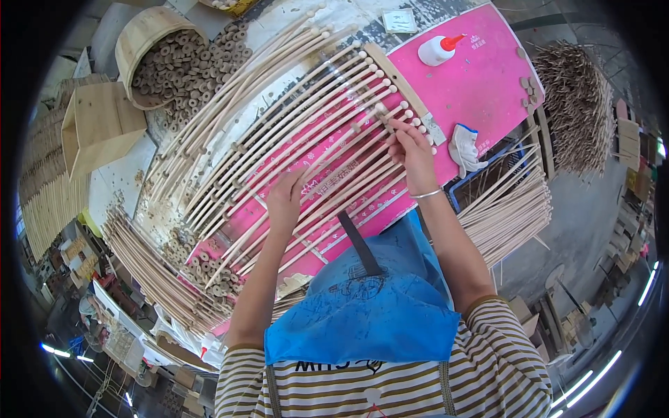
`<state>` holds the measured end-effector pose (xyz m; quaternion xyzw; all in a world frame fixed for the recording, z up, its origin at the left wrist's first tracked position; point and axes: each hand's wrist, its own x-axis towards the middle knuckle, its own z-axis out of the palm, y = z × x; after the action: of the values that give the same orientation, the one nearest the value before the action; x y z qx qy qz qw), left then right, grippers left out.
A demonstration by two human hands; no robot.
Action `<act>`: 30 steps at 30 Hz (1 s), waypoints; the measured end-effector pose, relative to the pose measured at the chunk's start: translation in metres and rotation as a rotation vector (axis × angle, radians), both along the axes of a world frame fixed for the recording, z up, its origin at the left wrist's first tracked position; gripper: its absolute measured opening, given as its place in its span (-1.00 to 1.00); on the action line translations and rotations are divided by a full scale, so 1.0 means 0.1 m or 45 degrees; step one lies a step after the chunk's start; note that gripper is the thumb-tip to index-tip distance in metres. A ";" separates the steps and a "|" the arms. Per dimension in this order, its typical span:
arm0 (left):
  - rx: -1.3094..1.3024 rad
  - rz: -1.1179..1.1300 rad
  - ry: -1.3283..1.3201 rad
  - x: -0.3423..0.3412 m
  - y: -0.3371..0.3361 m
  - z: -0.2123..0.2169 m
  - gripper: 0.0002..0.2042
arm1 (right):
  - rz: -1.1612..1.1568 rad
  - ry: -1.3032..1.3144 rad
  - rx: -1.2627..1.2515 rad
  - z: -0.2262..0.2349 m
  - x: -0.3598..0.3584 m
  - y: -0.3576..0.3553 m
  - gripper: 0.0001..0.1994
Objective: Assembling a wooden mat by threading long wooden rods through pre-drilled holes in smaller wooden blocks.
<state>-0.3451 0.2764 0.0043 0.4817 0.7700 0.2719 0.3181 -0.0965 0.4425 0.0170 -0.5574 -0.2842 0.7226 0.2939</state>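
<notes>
Held a pale wooden rod [333, 147] slantwise near the centre, knobbed end toward one o'clock, shaft running down toward eight. Closed the left hand [284, 198], at nine o'clock from the centre, around the shaft; pinched close to the knob with thumb and fingers of the right hand [410, 150], at two o'clock. Could not tell, behind those fingers, about gripping anything besides the rod.

Had many knobbed rods [286, 115] laid side by side around and beneath, heads toward one o'clock, partly over a pink sheet [488, 66] on the counter [268, 31]. Saw small rings threaded on several.

Placed at one o'clock on the sheet, saw a white bottle [435, 51] with a red nozzle; at two, a white glove [465, 150]. Found brown rings [198, 70] heaped toward half past ten, beside and inside a tilted wooden tub [129, 52]. Noticed more rods [512, 209] at three o'clock, another rod bundle [157, 268] toward eight. Wore a blue apron [362, 299], at six.
</notes>
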 end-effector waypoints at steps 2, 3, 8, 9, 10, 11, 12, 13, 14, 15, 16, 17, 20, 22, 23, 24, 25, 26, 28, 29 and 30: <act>0.080 -0.018 0.001 0.07 0.17 -0.11 -0.77 | 0.010 -0.050 -0.034 0.03 0.08 -0.04 -0.70; 0.162 -0.035 0.008 0.11 0.24 -0.15 -0.77 | 0.012 -0.050 -0.038 0.03 0.12 -0.05 -0.70; 0.082 -0.058 0.018 0.17 0.44 -0.28 -0.78 | -0.049 -0.062 -0.067 0.01 0.18 -0.07 -0.73; 0.037 -0.066 0.033 0.17 0.46 -0.31 -0.78 | -0.040 -0.053 -0.064 -0.01 0.18 -0.07 -0.72; 0.035 -0.068 0.032 0.17 0.49 -0.33 -0.78 | -0.030 -0.044 -0.062 -0.02 0.19 -0.08 -0.72; 0.101 -0.104 0.116 0.16 0.52 -0.35 -0.77 | -0.031 -0.043 -0.065 -0.02 0.18 -0.08 -0.72; 0.167 -0.139 0.201 0.16 0.54 -0.37 -0.77 | -0.027 -0.041 -0.064 -0.03 0.18 -0.08 -0.72; 0.165 -0.140 0.202 0.16 0.54 -0.39 -0.77 | -0.021 -0.038 -0.062 -0.03 0.18 -0.08 -0.72; 0.135 -0.124 0.237 0.18 0.56 -0.39 -0.77 | -0.023 -0.038 -0.065 -0.03 0.18 -0.08 -0.72; 0.105 -0.109 0.273 0.20 0.57 -0.39 -0.77 | -0.002 -0.038 -0.071 -0.02 0.19 -0.07 -0.72; 0.103 -0.110 0.273 0.22 0.58 -0.39 -0.77 | 0.019 -0.038 -0.077 -0.02 0.19 -0.08 -0.71; 0.107 -0.096 0.289 0.23 0.58 -0.40 -0.77 | 0.018 -0.037 -0.078 -0.03 0.20 -0.07 -0.71; 0.116 -0.085 0.313 0.24 0.58 -0.42 -0.77 | 0.057 -0.093 0.016 -0.07 0.20 -0.01 -0.72; 0.119 -0.086 0.320 0.23 0.57 -0.43 -0.77 | 0.200 -0.297 0.264 -0.09 0.16 0.10 -0.73; 0.139 -0.087 0.306 0.23 0.58 -0.42 -0.77 | 0.195 -0.300 0.263 -0.16 0.16 0.18 -0.73; 0.159 -0.088 0.292 0.23 0.60 -0.41 -0.77 | 0.333 -0.471 0.569 -0.24 0.15 0.29 -0.74; 0.161 -0.092 0.290 0.24 0.62 -0.41 -0.77 | 0.472 -0.640 0.875 -0.30 0.14 0.38 -0.74; 0.153 -0.094 0.276 0.21 0.60 -0.41 -0.77 | 0.474 -0.631 0.873 -0.31 0.07 0.46 -0.74; 0.140 -0.092 0.265 0.18 0.57 -0.41 -0.78 | 0.842 -0.932 1.067 -0.23 -0.07 0.62 -0.71; 0.117 -0.090 0.244 0.18 0.59 -0.40 -0.78 | 0.842 -0.931 1.066 -0.28 -0.09 0.67 -0.71; 0.094 -0.088 0.224 0.18 0.60 -0.39 -0.78 | 0.942 -0.989 1.165 -0.32 -0.11 0.72 -0.72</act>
<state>-0.3273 0.3363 -0.0345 0.5413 0.7673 0.2457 0.2404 -0.1074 0.5146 -0.0153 -0.4625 -0.8147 0.3318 0.1111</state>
